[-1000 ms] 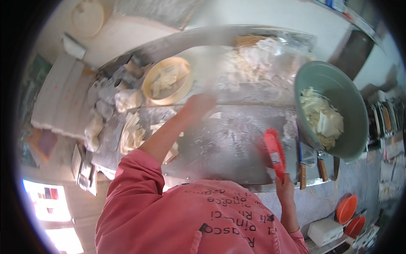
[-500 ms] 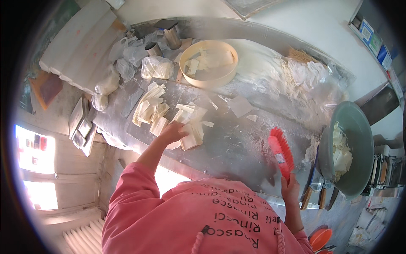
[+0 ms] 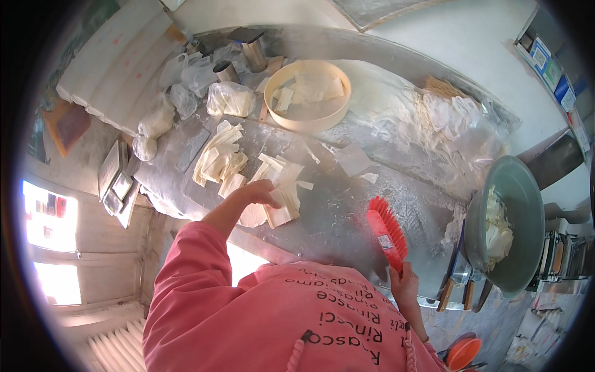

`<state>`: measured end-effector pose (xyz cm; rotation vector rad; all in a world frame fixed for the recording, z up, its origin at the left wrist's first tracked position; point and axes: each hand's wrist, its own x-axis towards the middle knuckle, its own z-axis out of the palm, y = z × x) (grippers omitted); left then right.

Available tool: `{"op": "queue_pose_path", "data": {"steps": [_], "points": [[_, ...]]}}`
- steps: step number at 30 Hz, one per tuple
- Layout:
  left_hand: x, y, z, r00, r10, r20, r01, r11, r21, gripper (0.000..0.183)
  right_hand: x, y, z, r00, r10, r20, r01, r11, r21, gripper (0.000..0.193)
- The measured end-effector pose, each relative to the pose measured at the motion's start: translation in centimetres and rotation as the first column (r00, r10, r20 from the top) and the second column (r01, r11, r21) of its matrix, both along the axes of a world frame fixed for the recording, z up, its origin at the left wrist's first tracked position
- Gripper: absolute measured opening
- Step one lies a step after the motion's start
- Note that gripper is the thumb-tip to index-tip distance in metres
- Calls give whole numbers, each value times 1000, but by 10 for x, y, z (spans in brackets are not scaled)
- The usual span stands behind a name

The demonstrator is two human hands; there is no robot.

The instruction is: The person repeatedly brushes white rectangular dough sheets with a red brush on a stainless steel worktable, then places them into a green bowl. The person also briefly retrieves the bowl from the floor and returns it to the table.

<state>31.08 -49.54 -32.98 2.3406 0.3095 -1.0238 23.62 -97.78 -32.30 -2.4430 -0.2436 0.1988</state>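
My left hand is at the near side of a loose pile of pale cut dough sheets, its fingers bent over them and its thumb against their edge. The fingertips are partly lost among the sheets. A second heap of dough strips lies just beyond, to the left. In my right hand is a red brush, gripped by its handle, bristles turned up and to the right. The brush is over the floury metal tabletop. A single thin dough sheet and small scraps lie farther back.
A round wooden sieve with dough pieces stands at the back, beside bagged dough and metal canisters. Loose flour covers the back right. A green-grey basin and several wooden-handled tools sit on the right.
My right hand has moved left with the brush, which now tilts more to the left. My left hand stays at the dough sheets, whose near corner has slid slightly toward me.
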Motion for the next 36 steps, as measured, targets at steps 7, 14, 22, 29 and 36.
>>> {"op": "queue_pose_path", "data": {"steps": [7, 14, 22, 29, 36], "points": [[-23, -13, 0, 979, 132, 157, -138, 990, 27, 62, -1, -3, -3, 1000, -11, -11, 11, 1000, 21, 23], [-58, -30, 11, 915, 318, 248, -282, 944, -171, 56, -2, 2, -1, 999, -21, -45, 21, 1000, -5, 29], [-60, -72, 56, 813, 528, 245, -421, 824, -379, 40, 21, 28, 41, 925, 144, -351, -32, 951, 307, 44], [-23, -150, 42, 538, 282, 795, 28, 936, -351, 32, 42, 58, 49, 887, 392, -242, -293, 886, 361, 41], [-11, -164, 84, 791, 579, 199, -248, 600, -761, 34, 37, 11, 48, 969, 31, -245, 44, 955, 293, 33]]}}
